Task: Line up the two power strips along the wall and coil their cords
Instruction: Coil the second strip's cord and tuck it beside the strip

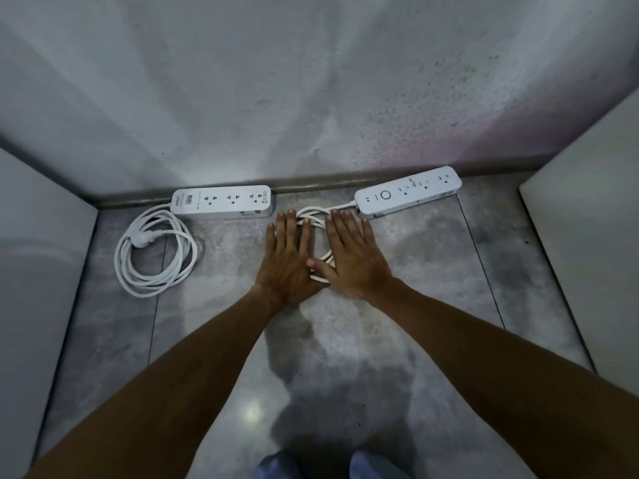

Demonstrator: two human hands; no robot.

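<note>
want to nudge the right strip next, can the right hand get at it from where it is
Probably yes. The right hand lies flat on the cord, its fingers almost at the near end of the right power strip, with nothing in between.

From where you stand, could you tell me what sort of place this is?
Likely an indoor floor nook at the foot of a rough plastered wall: seamed grey floor tiles, a left panel, a right panel, and the left power strip and right power strip by the wall.

Two of each: left power strip (223,201), right power strip (408,191); coiled cord (155,258), bunched cord (325,261); left hand (288,259), right hand (352,259).
</note>
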